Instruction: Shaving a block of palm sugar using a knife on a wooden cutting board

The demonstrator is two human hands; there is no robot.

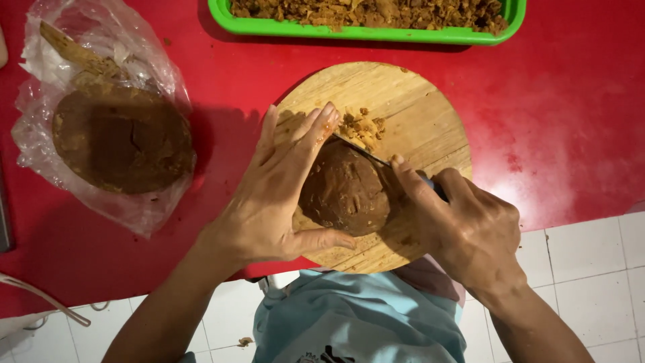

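Note:
A dark brown rounded block lies on a round wooden cutting board. My left hand rests against the block's left side, fingers spread over its top and thumb under its near edge. My right hand grips a knife with a dark handle, index finger along the blade's back; the blade lies across the block's far edge. A small heap of pale brown shavings sits on the board just beyond the blade.
A second brown block sits in a crumpled clear plastic bag at the left, on the red table. A green tray of brown shavings stands at the far edge. White floor tiles lie below.

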